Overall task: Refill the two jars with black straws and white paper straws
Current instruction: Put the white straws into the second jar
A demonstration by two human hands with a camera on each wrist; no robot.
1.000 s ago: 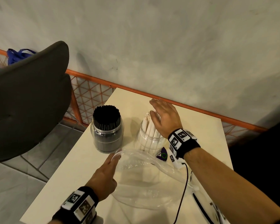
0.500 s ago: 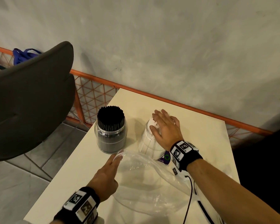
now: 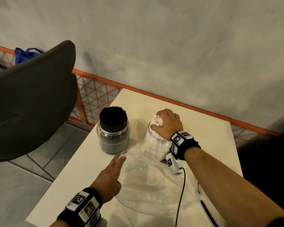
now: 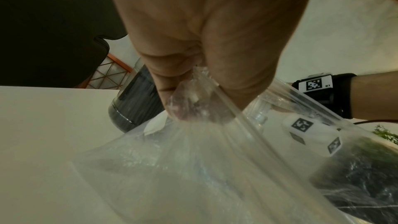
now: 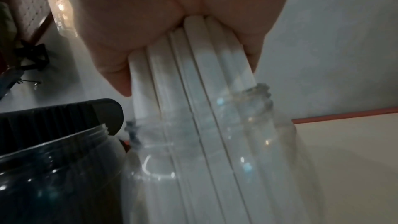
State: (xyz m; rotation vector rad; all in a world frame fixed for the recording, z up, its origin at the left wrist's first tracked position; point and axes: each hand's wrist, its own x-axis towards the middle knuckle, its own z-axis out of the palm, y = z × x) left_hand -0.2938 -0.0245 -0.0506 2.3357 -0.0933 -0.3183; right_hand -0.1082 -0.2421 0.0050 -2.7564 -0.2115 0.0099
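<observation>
Right hand (image 3: pixel 168 124) frame centre, fingers curled round white straws (image 5: pixel 193 77) in jar (image 3: pixel 152 143). Left hand (image 3: pixel 109 176) lower left, pinching bag (image 3: pixel 143 182) edge.

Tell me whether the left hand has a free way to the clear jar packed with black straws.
Probably yes. The left hand lies just short of the clear jar of black straws, with only bare table between, but its fingers pinch the clear plastic bag, so it would drag or drop that first.
</observation>
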